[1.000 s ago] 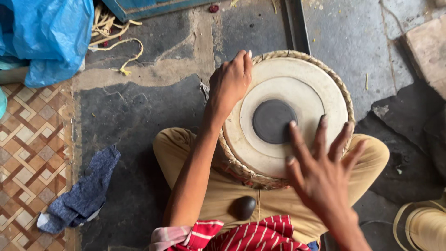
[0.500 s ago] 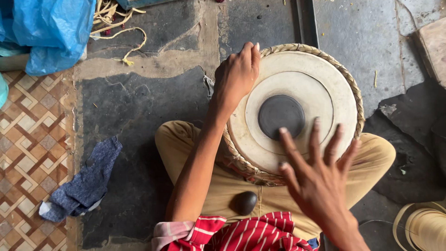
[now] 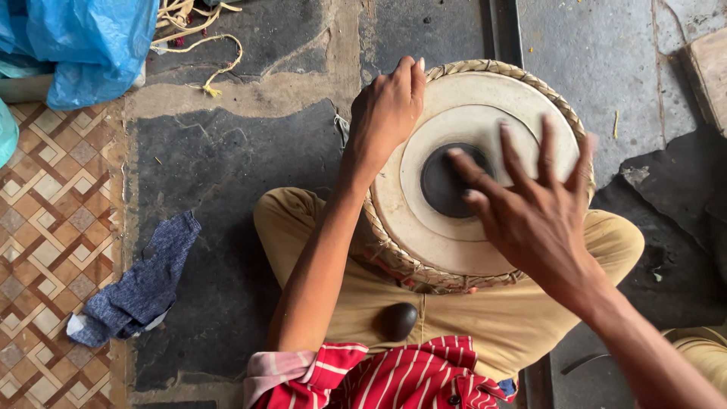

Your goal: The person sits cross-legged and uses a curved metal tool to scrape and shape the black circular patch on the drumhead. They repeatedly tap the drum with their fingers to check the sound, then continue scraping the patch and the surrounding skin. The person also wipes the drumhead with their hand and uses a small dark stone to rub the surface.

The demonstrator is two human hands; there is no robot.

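Compared with a second earlier, the right hand (image 3: 541, 216) had been brought lower and further in over the drum (image 3: 469, 174), so its spread fingers (image 3: 473, 168) were now laid over the black spot (image 3: 447, 182) in the middle of the skin, where before they had been held up off the near edge. Nothing was gripped by that hand; the fingers were released and fanned out, and whether the tips were actually touching the skin couldn't be told for sure. The left hand (image 3: 386, 113) was curled over the far-left rim, fingers bent down against the woven edge (image 3: 500, 70), so the drum was steadied there. The drum itself was cradled in the lap between the tan trouser legs (image 3: 485, 326), slightly tilted toward the body. A dark smooth stone (image 3: 397, 320) was left lying on the trousers just below it, untouched. A blue rag (image 3: 140, 284) was lying on the floor to the left, well apart. To do this bit well, probably the rim grip should be kept firm and the skin worked with flat, relaxed fingers rather than pressed hard.
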